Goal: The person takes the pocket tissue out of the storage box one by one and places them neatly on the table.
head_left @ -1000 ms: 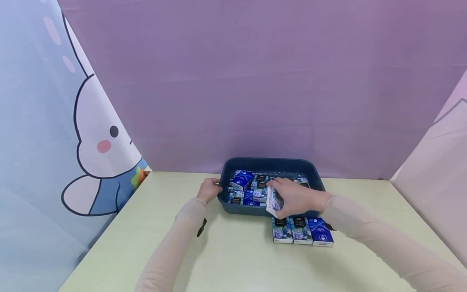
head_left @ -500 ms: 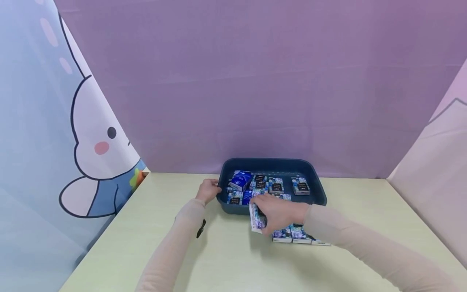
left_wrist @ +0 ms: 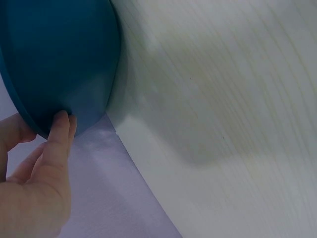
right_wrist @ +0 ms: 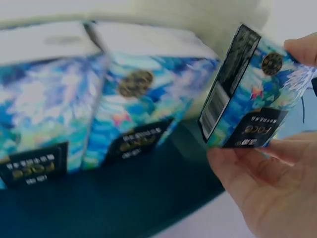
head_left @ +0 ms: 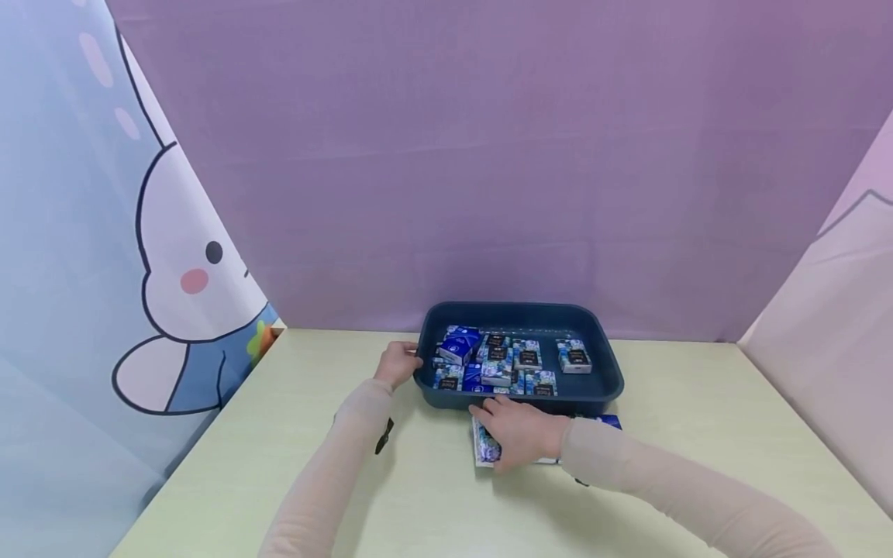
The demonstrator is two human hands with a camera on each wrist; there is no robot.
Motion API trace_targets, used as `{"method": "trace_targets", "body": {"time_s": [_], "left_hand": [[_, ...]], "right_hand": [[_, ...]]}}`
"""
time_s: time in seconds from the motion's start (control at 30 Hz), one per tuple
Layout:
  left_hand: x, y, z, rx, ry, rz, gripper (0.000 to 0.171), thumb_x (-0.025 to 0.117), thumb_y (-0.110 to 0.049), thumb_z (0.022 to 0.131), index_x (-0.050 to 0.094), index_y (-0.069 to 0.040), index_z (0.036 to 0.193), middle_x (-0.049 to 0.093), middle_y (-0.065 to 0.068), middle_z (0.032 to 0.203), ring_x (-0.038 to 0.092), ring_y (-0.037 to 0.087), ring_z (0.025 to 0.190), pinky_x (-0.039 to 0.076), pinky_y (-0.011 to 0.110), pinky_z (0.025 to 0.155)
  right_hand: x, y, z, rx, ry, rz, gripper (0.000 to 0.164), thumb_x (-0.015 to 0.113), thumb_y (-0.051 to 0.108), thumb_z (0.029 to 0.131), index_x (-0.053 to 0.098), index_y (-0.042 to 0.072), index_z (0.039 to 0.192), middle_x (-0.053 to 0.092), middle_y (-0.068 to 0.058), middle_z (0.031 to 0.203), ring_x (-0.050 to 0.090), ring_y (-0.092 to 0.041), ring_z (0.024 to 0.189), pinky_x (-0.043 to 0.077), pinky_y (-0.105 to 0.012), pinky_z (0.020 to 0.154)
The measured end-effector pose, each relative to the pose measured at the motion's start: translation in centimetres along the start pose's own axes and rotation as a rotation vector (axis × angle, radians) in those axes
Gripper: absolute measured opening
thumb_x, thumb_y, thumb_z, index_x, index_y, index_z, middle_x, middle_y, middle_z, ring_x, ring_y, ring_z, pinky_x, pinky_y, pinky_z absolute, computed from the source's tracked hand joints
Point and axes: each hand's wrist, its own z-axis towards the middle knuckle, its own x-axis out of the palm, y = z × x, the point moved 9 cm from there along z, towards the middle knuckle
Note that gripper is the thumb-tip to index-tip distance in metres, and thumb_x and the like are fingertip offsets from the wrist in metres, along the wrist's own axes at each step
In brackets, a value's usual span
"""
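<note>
A pack, gripped by the right hand, is set on the table before the tray, best squared against its row while the left hand holds the rim.

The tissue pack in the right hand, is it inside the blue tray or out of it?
Out. The right hand grips the tissue pack down on the table, in front of the tray, beside the packs already laid there.
</note>
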Motion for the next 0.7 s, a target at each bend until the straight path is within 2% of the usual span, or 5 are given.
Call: {"method": "trace_targets", "body": {"time_s": [0.27, 0.53, 0.7], "left_hand": [[0.1, 0.2, 0.0, -0.002, -0.007, -0.007, 0.041, 0.053, -0.002, 0.086, 0.052, 0.002, 0.127, 0.06, 0.021, 0.118, 0.06, 0.031, 0.106, 0.05, 0.042, 0.09], [0.2, 0.4, 0.2, -0.011, 0.005, -0.007, 0.042, 0.052, -0.003, 0.086, 0.051, 0.001, 0.128, 0.059, 0.02, 0.119, 0.06, 0.031, 0.107, 0.049, 0.042, 0.091], [0.0, 0.2, 0.1, -0.015, -0.002, -0.012, 0.042, 0.053, -0.003, 0.086, 0.051, 0.001, 0.128, 0.058, 0.02, 0.122, 0.058, 0.031, 0.109, 0.048, 0.042, 0.092]], "right_hand": [[1.3, -0.5, 0.1, 0.032, 0.01, -0.025, 0.083, 0.069, 0.049, 0.074, 0.035, 0.014, 0.141, 0.041, -0.01, 0.14, 0.039, -0.029, 0.127, 0.04, -0.042, 0.102], [1.9, -1.0, -0.3, 0.032, -0.048, -0.043, 0.062, 0.066, 0.039, 0.08, 0.051, 0.007, 0.13, 0.046, -0.012, 0.135, 0.046, -0.03, 0.122, 0.045, -0.043, 0.096], [1.6, -1.3, -0.6, 0.042, -0.087, -0.077, 0.056, 0.064, 0.038, 0.081, 0.055, 0.003, 0.125, 0.05, -0.013, 0.132, 0.048, -0.03, 0.12, 0.046, -0.043, 0.095]]}}
